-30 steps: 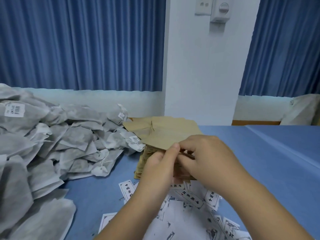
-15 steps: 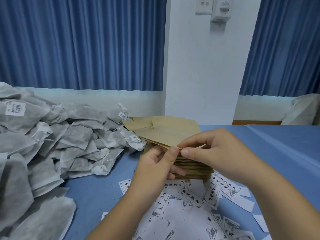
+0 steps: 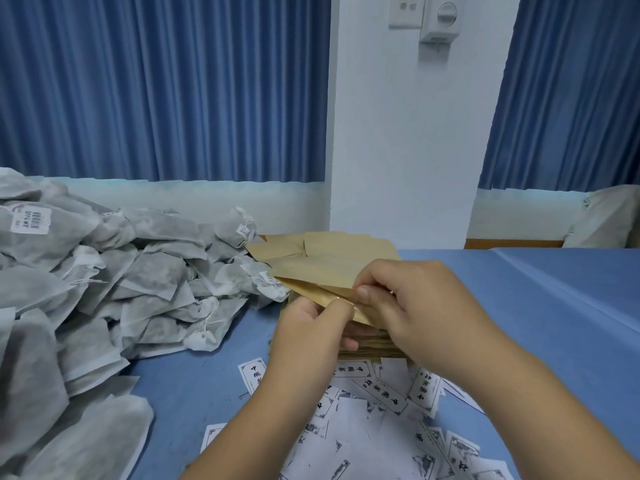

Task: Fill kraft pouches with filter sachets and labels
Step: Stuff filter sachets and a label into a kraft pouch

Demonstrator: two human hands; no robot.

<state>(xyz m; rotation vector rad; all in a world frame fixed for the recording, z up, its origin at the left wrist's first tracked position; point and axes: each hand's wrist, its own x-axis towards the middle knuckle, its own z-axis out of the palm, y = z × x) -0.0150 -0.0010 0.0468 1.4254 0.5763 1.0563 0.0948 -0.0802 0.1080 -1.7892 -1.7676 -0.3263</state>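
A stack of kraft pouches stands on the blue table, with loose pouches fanned on top. My left hand and my right hand both pinch the near edge of one kraft pouch, which is lifted off the stack with its mouth pulled slightly apart. A big heap of grey filter sachets with strings and tags fills the table's left side. White printed labels lie scattered in front of the stack, under my forearms.
A white pillar with a wall switch rises behind the stack, between blue curtains. A white bag sits at the far right. A ridge in the blue cloth runs across the table's right side.
The top pouch has come up off the stack. My hands shifted from its edge on the stack to pinching it from both sides, and its mouth has begun to part.
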